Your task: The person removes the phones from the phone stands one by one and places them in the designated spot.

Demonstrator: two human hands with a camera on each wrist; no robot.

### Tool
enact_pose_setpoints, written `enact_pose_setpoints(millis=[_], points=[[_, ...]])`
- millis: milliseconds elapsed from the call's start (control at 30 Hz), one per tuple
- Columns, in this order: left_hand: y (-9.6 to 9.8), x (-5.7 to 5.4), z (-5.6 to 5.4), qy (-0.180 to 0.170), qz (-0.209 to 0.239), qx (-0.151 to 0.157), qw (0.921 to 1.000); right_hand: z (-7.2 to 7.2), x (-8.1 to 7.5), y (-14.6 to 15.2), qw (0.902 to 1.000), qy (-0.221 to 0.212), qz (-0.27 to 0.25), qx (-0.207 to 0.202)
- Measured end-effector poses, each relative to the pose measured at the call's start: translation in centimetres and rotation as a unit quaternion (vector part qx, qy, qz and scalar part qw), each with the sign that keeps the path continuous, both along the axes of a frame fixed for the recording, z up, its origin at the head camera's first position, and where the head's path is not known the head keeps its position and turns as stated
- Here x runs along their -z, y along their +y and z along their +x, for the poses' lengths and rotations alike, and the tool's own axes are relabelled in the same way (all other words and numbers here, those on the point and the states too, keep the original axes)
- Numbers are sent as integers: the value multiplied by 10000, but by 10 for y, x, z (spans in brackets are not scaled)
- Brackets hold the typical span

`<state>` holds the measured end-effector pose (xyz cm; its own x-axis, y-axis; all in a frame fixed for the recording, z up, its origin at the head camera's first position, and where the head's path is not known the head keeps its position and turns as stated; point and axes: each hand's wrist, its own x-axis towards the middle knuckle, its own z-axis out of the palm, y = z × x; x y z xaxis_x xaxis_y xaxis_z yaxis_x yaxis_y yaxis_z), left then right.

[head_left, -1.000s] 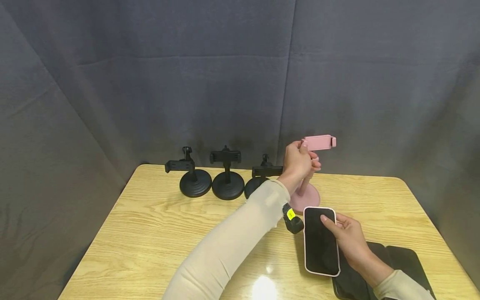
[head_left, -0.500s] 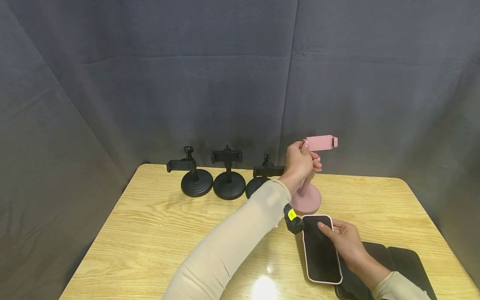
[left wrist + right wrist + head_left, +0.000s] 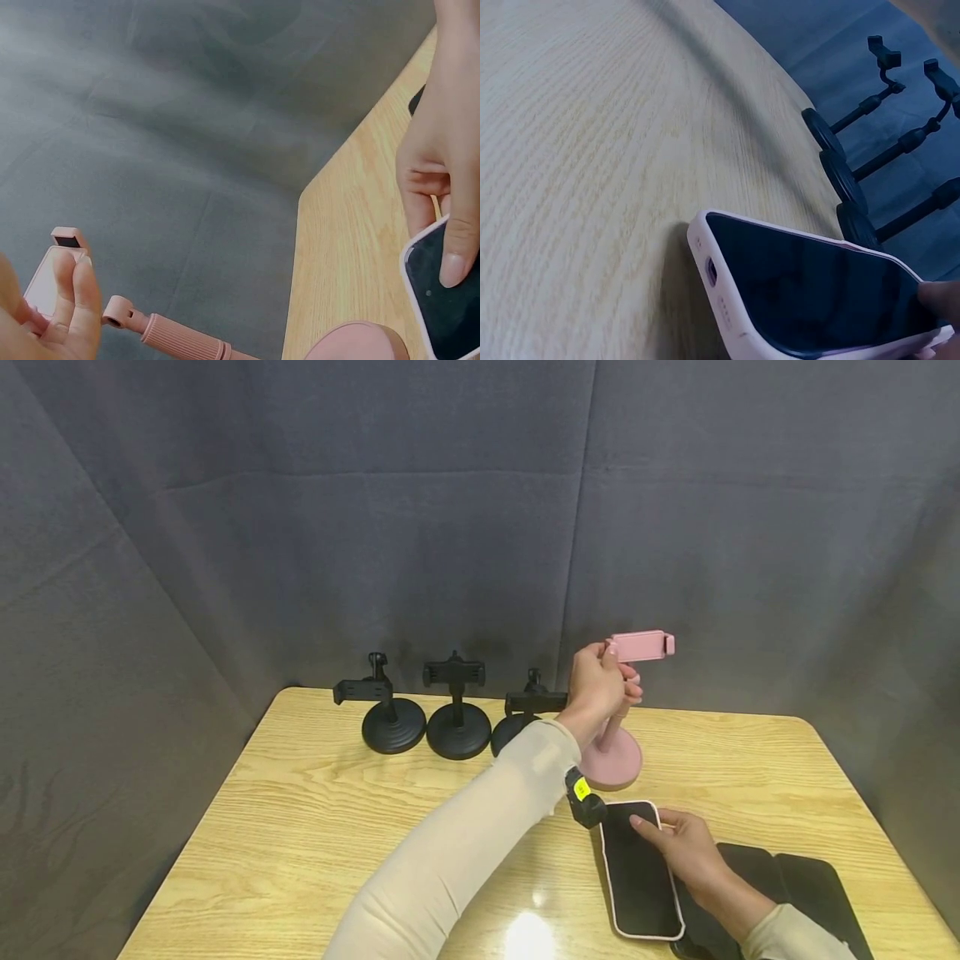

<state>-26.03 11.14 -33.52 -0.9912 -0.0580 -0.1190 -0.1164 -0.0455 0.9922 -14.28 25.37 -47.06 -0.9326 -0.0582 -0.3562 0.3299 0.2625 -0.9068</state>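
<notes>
My left hand (image 3: 600, 681) grips the clamp at the top of a pink phone stand (image 3: 613, 760), thumb at the clamp's left end. In the left wrist view the fingers wrap the clamp (image 3: 51, 281), above the ribbed stem (image 3: 184, 337). My right hand (image 3: 693, 856) holds a smartphone (image 3: 641, 877) in a pale pink case by its upper right side, thumb on the dark screen. The right wrist view shows the phone's lower end (image 3: 802, 285) close over the wooden table, tilted, with a shadow beneath.
Three black phone stands (image 3: 459, 731) line the back left of the wooden table (image 3: 300, 860); my left forearm partly covers the nearest one's base. Flat black phones or slabs (image 3: 817, 893) lie at the front right, under my right wrist. A grey curtain (image 3: 375, 527) hangs behind the table.
My right hand has lowered the phone toward the front of the table and slightly left, tilting its top leftward. The left hand has stayed on the pink stand's clamp.
</notes>
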Motion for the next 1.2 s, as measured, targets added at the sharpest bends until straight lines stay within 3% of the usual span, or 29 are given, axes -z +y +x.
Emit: enact_pose_setpoints(millis=[233,567,1200], points=[[-2,0,0,-16,30,17,10000,0,7,0,9995,-4,113,-304],[-3,0,2,-33,38,48,10000,2,8,0,9993,-162,210,-258],[-5,1,3,-5,62,155,9999,-2,11,6,9943,-373,400,-917]])
